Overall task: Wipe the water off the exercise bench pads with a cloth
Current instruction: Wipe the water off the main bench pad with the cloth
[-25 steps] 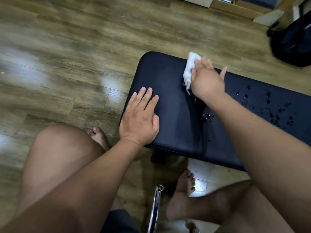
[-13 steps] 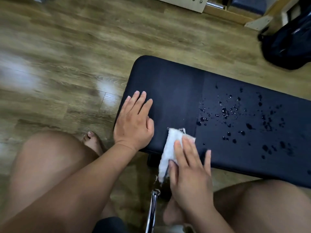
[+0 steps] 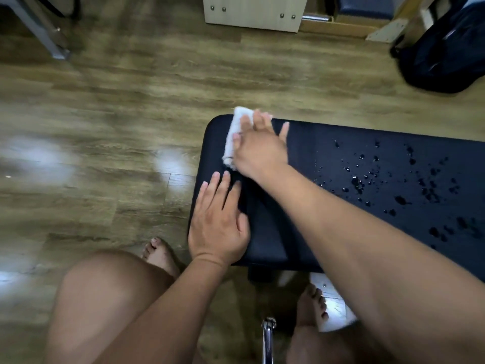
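Since half a second ago, we are seeing the right hand point(image 3: 258, 147) and the cloth point(image 3: 235, 135) gone from the near edge of the desk point(image 3: 301, 227), where they were beside the left hand point(image 3: 219, 224), over to its far left corner.

Nearest to us, bare knees and feet are showing over the wooden floor point(image 3: 105, 127), with a chrome bar point(image 3: 268, 337) standing between the feet. Just beyond, the left hand is lying flat on the near left corner of the dark pad, its fingers point(image 3: 220, 187) spread loose and gripping nothing. Our right forearm is reaching across the pad. At its end the right hand is pressing the white cloth down against the far left edge, fingers stretched over it and holding it to the surface; part of the cloth is sticking out to the left of the hand. To the right, well apart from the cloth, water drops point(image 3: 380, 179) are lying scattered over the pad. Farthest off, a pale cabinet point(image 3: 252, 11) and a dark bag point(image 3: 446, 53) are sitting on the floor.
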### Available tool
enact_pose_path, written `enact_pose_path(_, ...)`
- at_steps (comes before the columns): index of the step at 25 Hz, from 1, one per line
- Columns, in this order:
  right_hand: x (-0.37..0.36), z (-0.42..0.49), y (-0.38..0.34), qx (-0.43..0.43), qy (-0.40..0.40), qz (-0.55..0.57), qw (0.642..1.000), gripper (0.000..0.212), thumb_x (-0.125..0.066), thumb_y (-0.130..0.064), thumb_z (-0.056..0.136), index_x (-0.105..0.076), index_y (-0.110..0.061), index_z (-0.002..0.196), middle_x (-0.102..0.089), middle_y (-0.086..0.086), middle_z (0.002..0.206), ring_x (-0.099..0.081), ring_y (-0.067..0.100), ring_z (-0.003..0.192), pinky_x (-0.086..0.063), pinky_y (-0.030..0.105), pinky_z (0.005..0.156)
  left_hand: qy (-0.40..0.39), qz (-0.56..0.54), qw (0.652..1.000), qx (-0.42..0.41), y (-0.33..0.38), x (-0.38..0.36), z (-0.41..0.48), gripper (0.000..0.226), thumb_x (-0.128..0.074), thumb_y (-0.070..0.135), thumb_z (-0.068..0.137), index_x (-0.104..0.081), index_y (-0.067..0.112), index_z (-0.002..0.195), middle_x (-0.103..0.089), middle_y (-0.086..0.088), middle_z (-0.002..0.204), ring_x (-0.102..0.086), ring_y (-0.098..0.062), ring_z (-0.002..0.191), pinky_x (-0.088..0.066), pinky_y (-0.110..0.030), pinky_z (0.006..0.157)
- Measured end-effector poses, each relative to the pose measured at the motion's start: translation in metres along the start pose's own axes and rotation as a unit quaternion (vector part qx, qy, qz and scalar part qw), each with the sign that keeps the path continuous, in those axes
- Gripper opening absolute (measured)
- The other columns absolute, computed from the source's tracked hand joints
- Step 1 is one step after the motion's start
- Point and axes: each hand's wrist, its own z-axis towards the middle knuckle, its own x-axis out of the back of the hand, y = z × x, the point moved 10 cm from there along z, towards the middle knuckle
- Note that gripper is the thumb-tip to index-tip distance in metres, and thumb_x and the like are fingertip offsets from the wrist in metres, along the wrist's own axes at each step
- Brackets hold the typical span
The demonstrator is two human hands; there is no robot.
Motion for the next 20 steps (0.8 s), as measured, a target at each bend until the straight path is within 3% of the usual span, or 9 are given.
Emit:
enact_pose_path(3, -0.002, 0.0, -0.033, 0.036, -0.004, 0.02, 0.999, 0.06, -0.024, -0.043, 0.098, -0.016, -0.018, 0.152, -0.005, 0.005, 0.162, 0.001, 0.021, 0.149, 0.006, 0.061, 0.114, -0.011, -0.015, 1.0, 0.003, -0.001, -0.001, -0.002, 0.062, -0.039, 0.023, 0.076, -0.059, 0.004, 0.131, -0.052, -0.017, 0.144, -0.041, -0.034, 0.14, -0.022, -0.045, 0.118)
enact_pose_path(7, 0.016, -0.014, 0.066, -0.007, 0.028, -0.048, 0.998, 0.052, -0.03, -0.03, 0.099, -0.023, -0.024, 0.151, -0.009, -0.004, 0.161, -0.006, 0.009, 0.148, 0.004, 0.064, 0.112, 0.009, -0.011, 1.0, 0.005, -0.002, 0.0, -0.001, 0.058, -0.037, 0.021, 0.078, -0.061, 0.004, 0.129, -0.052, -0.017, 0.144, -0.043, -0.033, 0.139, -0.023, -0.044, 0.118)
enact_pose_path(10, 0.029, -0.021, 0.125, -0.063, 0.047, -0.017, 0.997, 0.047, -0.03, -0.028, 0.1, -0.034, -0.021, 0.146, -0.019, -0.001, 0.159, -0.018, 0.016, 0.146, 0.001, 0.063, 0.114, 0.011, -0.019, 1.0, 0.004, 0.001, -0.002, -0.003, 0.057, -0.038, 0.021, 0.08, -0.061, 0.004, 0.129, -0.052, -0.017, 0.144, -0.043, -0.032, 0.139, -0.022, -0.043, 0.119)
enact_pose_path(13, 0.015, -0.018, 0.067, -0.023, 0.033, -0.046, 0.998, 0.056, -0.034, -0.034, 0.094, -0.029, -0.014, 0.146, -0.023, 0.008, 0.157, -0.015, 0.024, 0.146, -0.002, 0.06, 0.115, 0.028, -0.049, 0.998, 0.008, -0.004, 0.002, -0.004, 0.052, -0.044, 0.026, 0.087, -0.057, 0.004, 0.133, -0.052, -0.015, 0.144, -0.041, -0.03, 0.14, -0.026, -0.045, 0.119)
enact_pose_path(15, 0.002, -0.025, 0.002, 0.029, 0.033, -0.033, 0.998, 0.064, -0.032, -0.043, 0.095, -0.022, -0.013, 0.15, -0.015, 0.01, 0.16, -0.007, 0.026, 0.148, 0.0, 0.058, 0.115, 0.042, -0.155, 0.987, 0.011, -0.006, 0.013, -0.003, 0.055, -0.046, 0.031, 0.091, -0.049, 0.002, 0.138, -0.05, -0.015, 0.144, -0.043, -0.026, 0.137, -0.028, -0.036, 0.118)
enact_pose_path(17, -0.008, -0.041, -0.035, 0.055, 0.025, -0.009, 0.998, 0.067, -0.031, -0.051, 0.096, -0.018, -0.015, 0.151, -0.007, 0.007, 0.161, 0.0, 0.023, 0.148, 0.003, 0.057, 0.116, 0.085, -0.288, 0.952, 0.06, -0.021, 0.029, -0.006, 0.054, -0.046, 0.03, 0.09, -0.045, 0.002, 0.137, -0.047, -0.014, 0.136, -0.048, -0.026, 0.123, -0.032, -0.024, 0.11)
enact_pose_path(20, -0.001, -0.053, 0.0, 0.079, 0.034, -0.037, 0.996, 0.053, -0.031, -0.038, 0.099, -0.025, -0.022, 0.149, -0.012, -0.003, 0.161, -0.005, 0.012, 0.148, 0.007, 0.057, 0.115, 0.09, -0.35, 0.922, 0.14, -0.045, 0.029, -0.005, 0.057, -0.042, 0.037, 0.09, -0.043, 0.007, 0.139, -0.045, -0.008, 0.134, -0.046, -0.026, 0.122, -0.036, -0.031, 0.108)
